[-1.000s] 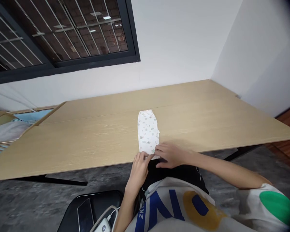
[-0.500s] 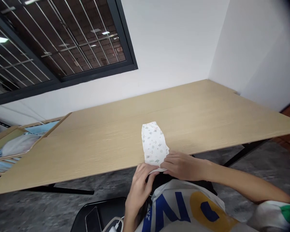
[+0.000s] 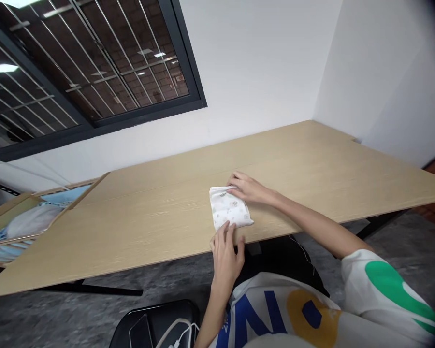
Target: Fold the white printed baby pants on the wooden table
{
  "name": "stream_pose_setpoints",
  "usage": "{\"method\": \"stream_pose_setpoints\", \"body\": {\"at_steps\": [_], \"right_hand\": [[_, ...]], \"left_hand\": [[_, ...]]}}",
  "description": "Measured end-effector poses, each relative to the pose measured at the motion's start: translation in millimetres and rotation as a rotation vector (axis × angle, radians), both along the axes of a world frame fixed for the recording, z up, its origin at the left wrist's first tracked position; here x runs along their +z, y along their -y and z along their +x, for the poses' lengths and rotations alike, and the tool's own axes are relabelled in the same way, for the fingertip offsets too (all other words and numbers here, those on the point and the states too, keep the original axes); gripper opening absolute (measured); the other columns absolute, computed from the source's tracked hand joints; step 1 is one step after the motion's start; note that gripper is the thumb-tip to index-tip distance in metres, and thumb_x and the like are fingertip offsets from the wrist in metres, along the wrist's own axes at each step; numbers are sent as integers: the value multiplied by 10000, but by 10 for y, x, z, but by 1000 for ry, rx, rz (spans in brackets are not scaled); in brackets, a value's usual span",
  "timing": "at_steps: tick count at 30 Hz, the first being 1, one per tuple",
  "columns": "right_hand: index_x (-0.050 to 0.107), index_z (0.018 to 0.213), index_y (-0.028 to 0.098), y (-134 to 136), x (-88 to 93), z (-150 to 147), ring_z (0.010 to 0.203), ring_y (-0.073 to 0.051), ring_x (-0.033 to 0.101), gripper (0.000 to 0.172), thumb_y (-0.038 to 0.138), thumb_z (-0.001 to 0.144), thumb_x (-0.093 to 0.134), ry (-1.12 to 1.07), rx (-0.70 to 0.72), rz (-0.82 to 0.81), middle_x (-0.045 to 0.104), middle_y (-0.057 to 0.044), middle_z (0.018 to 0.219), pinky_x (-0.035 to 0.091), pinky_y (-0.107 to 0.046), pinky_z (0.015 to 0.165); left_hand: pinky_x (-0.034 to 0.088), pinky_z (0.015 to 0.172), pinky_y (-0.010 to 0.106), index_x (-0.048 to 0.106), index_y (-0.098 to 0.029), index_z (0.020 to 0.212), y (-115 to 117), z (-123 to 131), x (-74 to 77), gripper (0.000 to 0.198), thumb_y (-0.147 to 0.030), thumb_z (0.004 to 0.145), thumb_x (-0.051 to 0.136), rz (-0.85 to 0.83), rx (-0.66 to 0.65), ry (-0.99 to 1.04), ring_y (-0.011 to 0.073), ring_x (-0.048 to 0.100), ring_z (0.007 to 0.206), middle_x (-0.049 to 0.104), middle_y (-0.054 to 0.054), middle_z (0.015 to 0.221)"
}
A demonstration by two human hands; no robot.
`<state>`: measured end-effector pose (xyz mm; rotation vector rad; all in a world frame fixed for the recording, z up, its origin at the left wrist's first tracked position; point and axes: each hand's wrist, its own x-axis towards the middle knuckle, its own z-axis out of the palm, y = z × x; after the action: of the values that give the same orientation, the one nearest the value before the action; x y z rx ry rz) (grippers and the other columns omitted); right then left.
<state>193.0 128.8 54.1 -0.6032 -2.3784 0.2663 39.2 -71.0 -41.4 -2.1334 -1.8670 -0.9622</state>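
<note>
A white cloth (image 3: 229,209) with small printed figures lies folded on the table near its front edge. It looks like a small garment, but the folds hide its full shape. At the cloth's far edge, my right hand (image 3: 247,186) has its fingers closed on the upper layer. My left hand (image 3: 226,251) touches the near fold with its fingertips, its fingers spread and its thumb apart.
The pale wooden table (image 3: 159,208) runs along the wall below a barred window (image 3: 105,58). On the left stands a wooden crib-like box (image 3: 32,217) with light blue fabric. Below the front edge is a black chair (image 3: 155,319) with a dark flat device and white cables.
The cloth's near end has been folded over toward the far end, so it is shorter now. My right hand has moved up to the far edge; my left hand has opened at the near fold.
</note>
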Motion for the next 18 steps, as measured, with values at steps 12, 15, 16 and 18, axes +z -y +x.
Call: {"method": "stream_pose_setpoints", "body": {"at_steps": [12,15,16,18], "right_hand": [[704,1209,113,-593,-678,-317,1170,-284,591,276,256,1057,523,313,-223,-60,641,-180,1238,433,-410,1032],[647,1323,96,-359,-612,-370,1275,-325,549,358,290,1080,469,294,-223,55,610,-221,1360,388,-491,1100],[623,1365,95,-256,-588,-400,1314,-335,534,394,315,1090,446,286,-187,77,597,-227,1401,378,-510,1118],[578,1435,98,-33,-557,-472,1388,-335,502,467,378,1107,398,276,-53,87,564,-227,1482,371,-519,1150]], "left_hand": [[453,1103,501,515,-159,1523,-91,115,-239,502,-331,1053,480,-81,76,-208,340,427,1512,470,197,1614],[442,1105,513,504,-177,1542,-75,140,-239,515,-329,1051,479,-91,75,-220,346,405,1524,456,204,1623],[433,1105,530,506,-193,1545,-70,152,-236,517,-333,1048,483,-98,90,-218,356,390,1529,447,206,1627],[410,1096,578,532,-235,1532,-64,177,-231,510,-357,1037,506,-106,153,-204,390,349,1541,426,213,1637]]}}
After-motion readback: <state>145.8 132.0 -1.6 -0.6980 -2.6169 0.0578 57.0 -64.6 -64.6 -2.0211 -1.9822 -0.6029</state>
